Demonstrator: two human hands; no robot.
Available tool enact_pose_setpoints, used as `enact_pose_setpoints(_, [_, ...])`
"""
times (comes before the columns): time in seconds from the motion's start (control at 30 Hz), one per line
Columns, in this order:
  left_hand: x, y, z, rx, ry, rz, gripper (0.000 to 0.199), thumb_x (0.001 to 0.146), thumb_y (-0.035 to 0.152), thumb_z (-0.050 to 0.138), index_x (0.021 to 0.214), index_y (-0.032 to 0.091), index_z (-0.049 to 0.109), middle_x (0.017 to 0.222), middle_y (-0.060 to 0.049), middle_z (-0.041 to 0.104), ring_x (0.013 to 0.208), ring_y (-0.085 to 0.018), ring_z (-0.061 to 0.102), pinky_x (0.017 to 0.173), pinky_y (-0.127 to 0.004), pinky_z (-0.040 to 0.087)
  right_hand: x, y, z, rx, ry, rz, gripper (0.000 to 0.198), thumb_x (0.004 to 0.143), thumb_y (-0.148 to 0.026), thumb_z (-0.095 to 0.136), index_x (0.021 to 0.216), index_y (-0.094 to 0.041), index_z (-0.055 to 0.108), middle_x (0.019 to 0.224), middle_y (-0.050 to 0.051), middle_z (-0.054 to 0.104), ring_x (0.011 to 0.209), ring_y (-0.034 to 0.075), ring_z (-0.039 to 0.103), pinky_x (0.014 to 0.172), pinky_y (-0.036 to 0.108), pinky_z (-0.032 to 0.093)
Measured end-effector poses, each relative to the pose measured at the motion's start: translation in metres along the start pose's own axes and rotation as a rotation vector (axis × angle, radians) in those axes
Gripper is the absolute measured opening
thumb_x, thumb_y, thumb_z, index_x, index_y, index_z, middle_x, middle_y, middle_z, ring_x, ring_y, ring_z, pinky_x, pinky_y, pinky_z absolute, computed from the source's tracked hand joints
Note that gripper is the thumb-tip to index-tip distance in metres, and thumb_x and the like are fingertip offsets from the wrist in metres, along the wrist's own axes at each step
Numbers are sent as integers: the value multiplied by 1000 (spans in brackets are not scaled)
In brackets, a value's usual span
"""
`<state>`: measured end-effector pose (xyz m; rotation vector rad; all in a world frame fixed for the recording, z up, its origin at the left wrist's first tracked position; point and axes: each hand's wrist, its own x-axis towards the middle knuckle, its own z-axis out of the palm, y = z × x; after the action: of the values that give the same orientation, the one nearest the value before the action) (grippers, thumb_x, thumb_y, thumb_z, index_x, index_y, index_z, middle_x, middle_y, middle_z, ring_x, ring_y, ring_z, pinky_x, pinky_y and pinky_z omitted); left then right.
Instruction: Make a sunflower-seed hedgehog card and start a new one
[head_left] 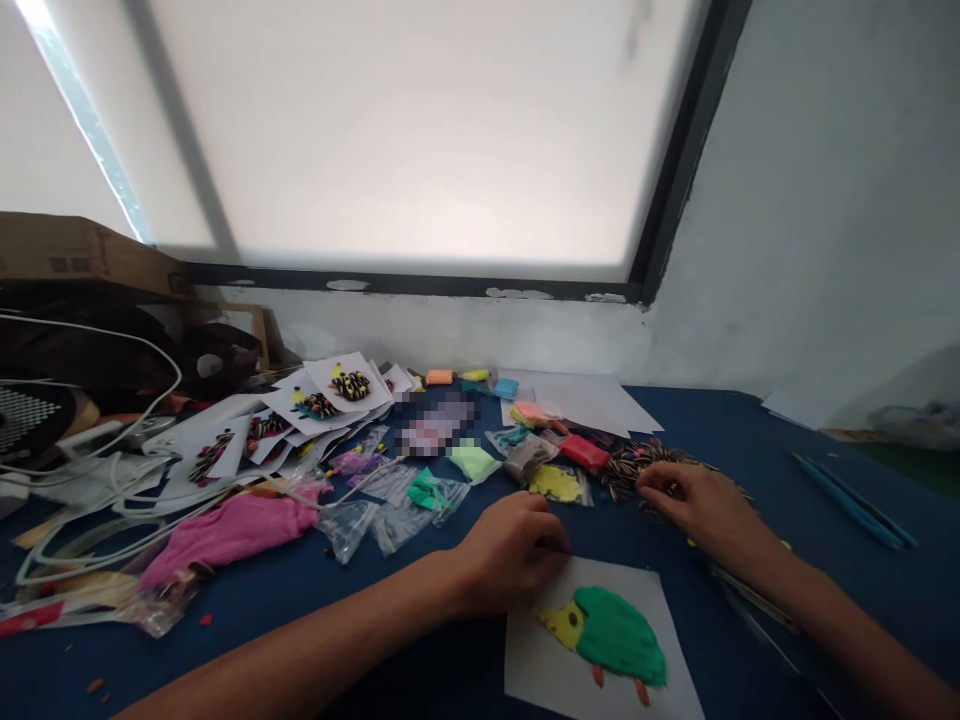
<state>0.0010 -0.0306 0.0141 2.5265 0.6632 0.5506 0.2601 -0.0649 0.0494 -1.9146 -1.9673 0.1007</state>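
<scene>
A white paper (536, 650) lies at the front of the table. On it is a clay hedgehog (619, 635) with a green body, a yellow head, a dark eye and orange-brown legs. My left hand (514, 550) rests at the paper's upper left corner, its fingers curled under; whatever they hold is hidden. At the right, my right hand (701, 500) reaches over a heap of striped sunflower seeds (626, 465). Its thumb and fingertips come together at the heap, and I cannot make out what is between them.
Clay packets lie behind my hands, among them a red packet (585, 454) and a yellow one (556, 484). Finished pictures (349, 382) are piled at the back left, near a pink cloth (232, 535) and white cables (97, 560). Blue tweezers (851, 500) lie far right.
</scene>
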Motion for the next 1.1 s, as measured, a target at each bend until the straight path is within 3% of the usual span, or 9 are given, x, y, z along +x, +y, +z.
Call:
enact_pose_setpoints(0.17, [7, 1, -1, -71, -10, -15, 12, 78, 10, 67, 83, 18, 73, 86, -3, 66, 83, -17, 61, 75, -26, 46, 2, -4, 21, -51, -27, -163, 25, 85, -22, 53, 94, -22, 76, 94, 6, 71, 83, 20, 68, 76, 33, 52])
enact_pose_setpoints(0.5, [14, -2, 6, -79, -61, -22, 11, 79, 10, 68, 83, 18, 74, 86, -1, 69, 84, -16, 61, 77, -27, 41, 1, 4, 28, -231, 28, -240, 24, 88, -24, 51, 80, -23, 74, 84, 5, 69, 70, 18, 67, 66, 30, 52])
enact_pose_setpoints(0.63, [14, -3, 8, -78, -58, 4, 8, 81, 13, 68, 84, 18, 73, 86, -2, 69, 85, -17, 61, 77, -28, 39, 4, 22, 23, -295, 138, -203, 35, 92, -25, 42, 104, -19, 74, 103, 13, 70, 85, 26, 69, 71, 38, 55])
enact_pose_setpoints(0.73, [12, -6, 9, -94, -24, 34, 9, 82, 12, 67, 84, 17, 73, 86, -2, 68, 84, -17, 60, 76, -29, 38, 7, 36, 24, -315, 154, -219, 39, 88, -19, 41, 110, -16, 73, 114, 17, 70, 98, 30, 67, 83, 45, 54])
enact_pose_setpoints(1.1, [9, -9, 12, -81, 9, 79, 11, 83, 12, 64, 86, 18, 73, 86, -3, 67, 82, -17, 59, 75, -29, 39, -4, 23, 17, -262, 22, -324, 27, 85, -17, 51, 98, -23, 74, 96, 7, 75, 83, 21, 72, 69, 31, 57])
